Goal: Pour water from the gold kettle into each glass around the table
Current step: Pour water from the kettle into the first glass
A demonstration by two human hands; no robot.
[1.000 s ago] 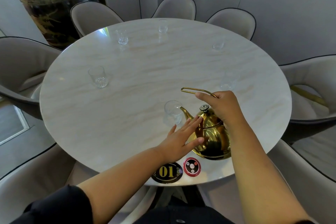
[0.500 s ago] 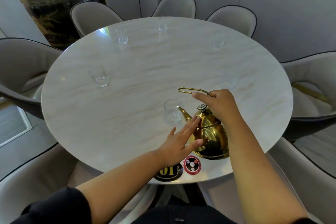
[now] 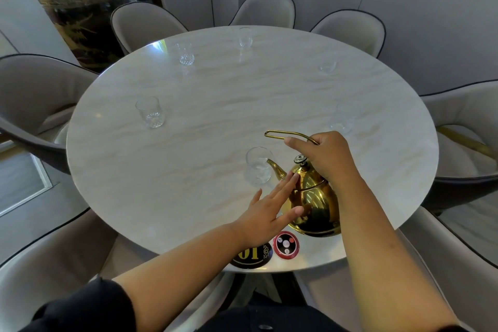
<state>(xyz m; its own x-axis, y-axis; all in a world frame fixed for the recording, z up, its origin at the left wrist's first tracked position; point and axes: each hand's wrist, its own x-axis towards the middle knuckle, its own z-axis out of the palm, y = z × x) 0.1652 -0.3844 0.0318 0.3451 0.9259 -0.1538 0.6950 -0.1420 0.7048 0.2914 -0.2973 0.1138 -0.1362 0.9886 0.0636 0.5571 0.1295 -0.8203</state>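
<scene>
Your right hand gripped the kettle by its wire handle, the fingers curled round the rear of the loop and the thumb laid forward along it. Your left hand was flat, its fingers straight and close together, pressed against the kettle's left side and holding nothing. The kettle was close to the near edge of the table, right of centre. Its spout pointed left, with the tip at the rim of the nearest glass, which stood upright. Whether water was running could not be told. Five more glasses stood round the table: one near the left edge, two toward the far edge, one at the far right, and one toward the right edge, just beyond your right hand. A black plaque and a red disc lay at the near edge.
</scene>
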